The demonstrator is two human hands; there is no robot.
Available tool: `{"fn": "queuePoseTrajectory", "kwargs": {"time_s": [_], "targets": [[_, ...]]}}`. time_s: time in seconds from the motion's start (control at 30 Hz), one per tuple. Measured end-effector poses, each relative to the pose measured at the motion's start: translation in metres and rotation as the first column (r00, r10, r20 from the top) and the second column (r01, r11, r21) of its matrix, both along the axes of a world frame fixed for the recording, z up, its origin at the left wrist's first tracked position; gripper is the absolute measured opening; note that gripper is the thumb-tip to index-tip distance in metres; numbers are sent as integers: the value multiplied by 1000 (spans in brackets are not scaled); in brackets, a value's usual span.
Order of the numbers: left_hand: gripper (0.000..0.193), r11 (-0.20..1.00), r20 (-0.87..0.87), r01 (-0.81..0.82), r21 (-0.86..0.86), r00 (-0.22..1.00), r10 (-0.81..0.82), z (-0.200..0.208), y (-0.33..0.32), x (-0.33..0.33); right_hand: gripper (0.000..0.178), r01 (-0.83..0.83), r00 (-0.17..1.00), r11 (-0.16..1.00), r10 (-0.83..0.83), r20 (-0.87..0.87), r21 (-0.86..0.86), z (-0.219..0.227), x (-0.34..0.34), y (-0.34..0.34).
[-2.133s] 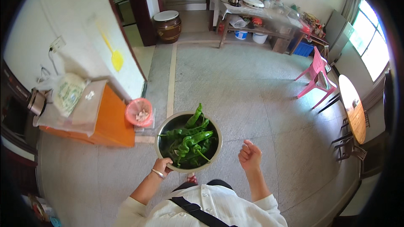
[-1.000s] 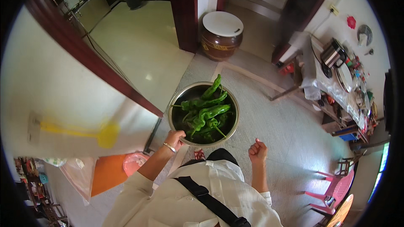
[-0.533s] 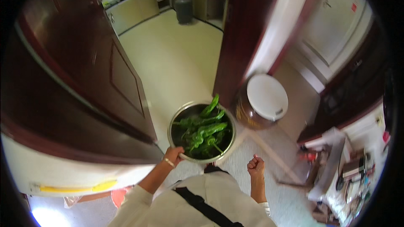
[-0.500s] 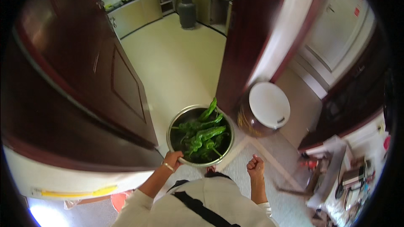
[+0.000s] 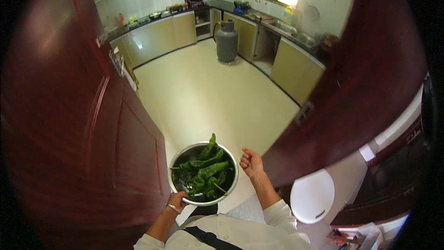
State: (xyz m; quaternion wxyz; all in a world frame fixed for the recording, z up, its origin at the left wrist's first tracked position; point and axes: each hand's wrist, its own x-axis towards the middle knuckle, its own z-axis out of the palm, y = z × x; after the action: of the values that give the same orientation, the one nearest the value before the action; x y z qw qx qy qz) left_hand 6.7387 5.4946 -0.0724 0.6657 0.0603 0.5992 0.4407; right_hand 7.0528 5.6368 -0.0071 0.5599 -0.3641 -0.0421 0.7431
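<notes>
My left hand (image 5: 177, 200) grips the near-left rim of a round steel bowl (image 5: 234, 176), its fingers closed on the edge. Several long green peppers (image 5: 210, 170) lie heaped in the bowl, one of them poking above the far rim. A light bracelet circles my left wrist. To the right of the bowl, my right hand (image 5: 251, 162) is raised with its fingers curled in and touches nothing. Whether anything small sits inside those fingers is hidden.
Dark red doors stand at both sides, the left door (image 5: 99, 125) and the right door (image 5: 342, 88). Beyond them is a kitchen with a grey gas cylinder (image 5: 226, 41), cabinets (image 5: 157, 34) and a sink (image 5: 303, 40). A white-lidded container (image 5: 312, 194) stands at lower right.
I have moved forward into the doorway, and more of the kitchen shows. The white-lidded container has slipped down the view. My right hand has come up closer to the bowl.
</notes>
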Motion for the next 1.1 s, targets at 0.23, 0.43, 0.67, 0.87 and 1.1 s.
{"fn": "queuePoseTrajectory", "kwargs": {"time_s": [0.23, 0.43, 0.67, 0.87, 1.1], "targets": [[7, 992, -60, 122, -37, 990, -124, 43, 257, 1, 9, 176, 983, 973, -182, -30, -152, -20, 11, 196], [7, 970, 86, 235, 56, 967, -239, 48, 505, 69, 18, 435, 891, 885, -450, -65, -164, -51, 80, 418], [5, 974, 88, 210, 80, 972, -217, 54, 716, 129, 16, 479, 861, 864, -497, -112, -153, -40, 147, 654], [8, 985, 91, 146, 88, 984, -154, 68, 950, 169, 10, 379, 916, 919, -389, -93, -111, -6, 204, 888], [22, 978, 83, 196, 70, 976, -201, 64, 1144, 165, 11, 320, 933, 935, -339, -117, -155, -12, 205, 1059]]}}
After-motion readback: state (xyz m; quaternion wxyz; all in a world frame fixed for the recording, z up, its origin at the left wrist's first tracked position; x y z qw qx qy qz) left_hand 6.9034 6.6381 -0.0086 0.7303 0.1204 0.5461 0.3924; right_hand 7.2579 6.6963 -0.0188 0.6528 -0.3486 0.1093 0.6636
